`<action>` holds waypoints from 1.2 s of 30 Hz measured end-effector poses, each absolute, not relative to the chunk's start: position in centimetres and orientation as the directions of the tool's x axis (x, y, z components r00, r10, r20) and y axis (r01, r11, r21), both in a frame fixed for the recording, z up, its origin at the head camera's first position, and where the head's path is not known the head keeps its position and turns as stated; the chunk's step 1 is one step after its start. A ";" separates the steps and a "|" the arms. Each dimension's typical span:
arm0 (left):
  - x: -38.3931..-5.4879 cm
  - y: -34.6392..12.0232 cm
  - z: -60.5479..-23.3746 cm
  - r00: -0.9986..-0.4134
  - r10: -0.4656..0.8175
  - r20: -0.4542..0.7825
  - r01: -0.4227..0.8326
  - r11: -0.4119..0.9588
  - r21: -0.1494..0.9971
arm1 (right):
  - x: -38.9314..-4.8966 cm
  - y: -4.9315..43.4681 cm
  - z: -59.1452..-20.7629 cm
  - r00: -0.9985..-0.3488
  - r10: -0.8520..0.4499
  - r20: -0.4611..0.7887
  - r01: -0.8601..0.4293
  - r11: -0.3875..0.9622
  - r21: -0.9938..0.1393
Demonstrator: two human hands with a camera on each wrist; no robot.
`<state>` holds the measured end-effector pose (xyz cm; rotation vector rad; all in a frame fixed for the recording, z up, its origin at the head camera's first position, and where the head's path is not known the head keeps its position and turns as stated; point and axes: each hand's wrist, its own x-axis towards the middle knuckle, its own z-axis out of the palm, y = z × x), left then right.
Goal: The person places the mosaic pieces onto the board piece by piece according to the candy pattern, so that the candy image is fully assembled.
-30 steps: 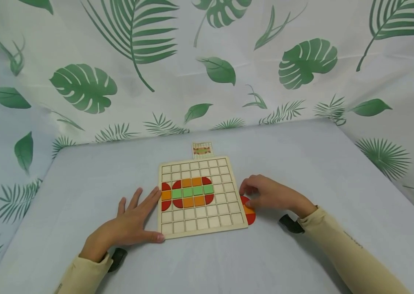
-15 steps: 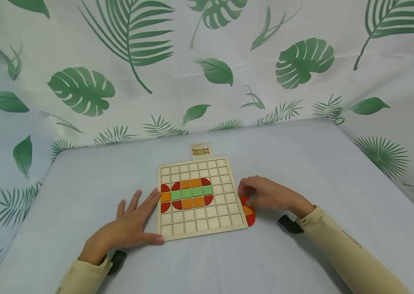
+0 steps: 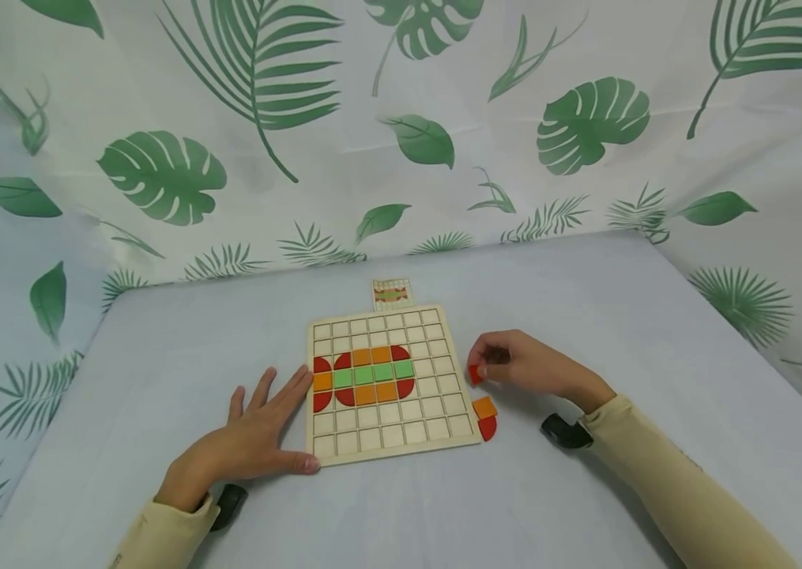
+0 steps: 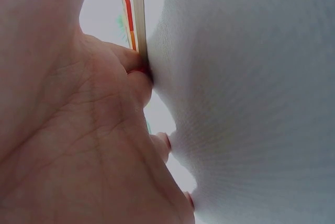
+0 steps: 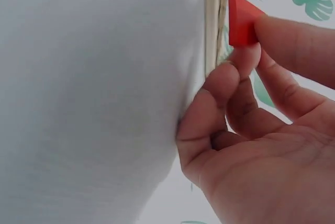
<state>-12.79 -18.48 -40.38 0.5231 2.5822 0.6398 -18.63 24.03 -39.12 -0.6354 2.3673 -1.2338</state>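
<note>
A wooden grid board (image 3: pixel 386 413) lies on the table with red, orange and green tiles set in its left and middle squares. My left hand (image 3: pixel 244 442) rests along the board's left edge, fingers spread and straight, the thumb at the near left corner. Beside the right edge, my right hand (image 3: pixel 525 365) pinches a red tile (image 5: pixel 243 21) between thumb and fingers, lifted off the table. An orange square tile (image 3: pixel 485 408) and a red quarter-round tile (image 3: pixel 487 427) lie against the board's right edge, just below that hand.
Behind the board lies a small pattern card (image 3: pixel 392 294) showing a grid with a coloured figure. A white cloth covers the table (image 3: pixel 401 514). A leaf-printed curtain (image 3: pixel 344 134) stands along the back and sides.
My right hand has picked up the red tile from the group beside the board and raised it slightly. The orange and other red tiles stay there. My left hand keeps its place.
</note>
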 end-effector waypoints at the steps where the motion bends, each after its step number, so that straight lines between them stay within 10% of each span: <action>1: -12.8 -18.5 -40.4 -0.839 0.447 -0.310 0.252 0.824 0.508 | -18.8 24.0 -39.1 -0.821 -0.557 -0.127 -0.208 0.499 -0.841; 36: -13.0 -18.7 -40.4 -0.833 0.451 -0.319 0.253 0.825 0.506 | -25.0 17.5 -38.1 -0.790 -0.608 -0.081 -0.286 0.481 -0.829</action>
